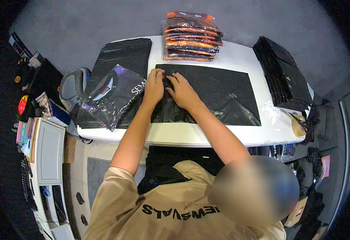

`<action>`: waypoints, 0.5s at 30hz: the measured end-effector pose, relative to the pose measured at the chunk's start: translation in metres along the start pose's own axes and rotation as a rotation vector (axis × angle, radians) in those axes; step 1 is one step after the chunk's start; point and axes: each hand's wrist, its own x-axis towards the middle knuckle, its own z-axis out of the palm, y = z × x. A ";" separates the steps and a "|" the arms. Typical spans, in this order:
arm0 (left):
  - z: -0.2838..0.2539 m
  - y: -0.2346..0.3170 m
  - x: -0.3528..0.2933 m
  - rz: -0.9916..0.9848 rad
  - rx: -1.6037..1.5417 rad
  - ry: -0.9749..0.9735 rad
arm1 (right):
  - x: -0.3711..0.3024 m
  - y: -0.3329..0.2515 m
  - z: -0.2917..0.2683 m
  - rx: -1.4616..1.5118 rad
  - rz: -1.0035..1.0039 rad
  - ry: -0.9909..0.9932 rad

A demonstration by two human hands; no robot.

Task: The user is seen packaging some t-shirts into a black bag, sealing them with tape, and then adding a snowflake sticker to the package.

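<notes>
While both arms reach in from six o'clock over the white surface (175,133), a flat black piece (223,88) lies at its middle, glossy and creased toward the near right corner; the directions that follow are counted from that piece. The left hand (155,89) sits at its edge between nine and ten o'clock, fingers bent, and I cannot tell whether that grip pinches the edge or only presses on it. The right hand (183,94) is just beside it, its grip released, thumb and fingers spread over the black piece.

At nine o'clock a clear-bagged dark garment (115,96) with purple patches lies askew on a wide black stack (129,50), crowding the left hand and forearm on their outer side. At twelve o'clock a pile of orange and dark bagged goods (193,38) stands just past the far edge, taking up the room there. Between two and three o'clock a thick heap of black packages (283,76) fills the right end, and a roll of tape (299,127) lies just before four. Off the surface, a grey chair (72,86) stands at nine o'clock and a pale cabinet (49,152) near eight
</notes>
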 end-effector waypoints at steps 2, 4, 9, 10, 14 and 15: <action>-0.002 0.000 0.000 -0.030 0.013 -0.002 | -0.001 -0.003 -0.003 0.049 -0.002 0.043; -0.004 0.000 -0.003 -0.019 0.009 0.000 | 0.000 -0.008 -0.008 0.108 0.042 0.044; -0.003 0.005 -0.006 -0.008 0.031 0.002 | -0.002 -0.014 -0.012 -0.106 -0.019 0.084; -0.003 0.006 -0.006 -0.022 0.026 0.006 | -0.002 -0.016 -0.012 -0.163 -0.025 0.066; -0.003 0.010 -0.007 -0.025 0.020 0.011 | -0.001 -0.013 -0.010 -0.190 -0.041 0.091; -0.003 0.010 -0.006 -0.020 0.018 0.013 | -0.001 -0.014 -0.010 -0.191 -0.044 0.099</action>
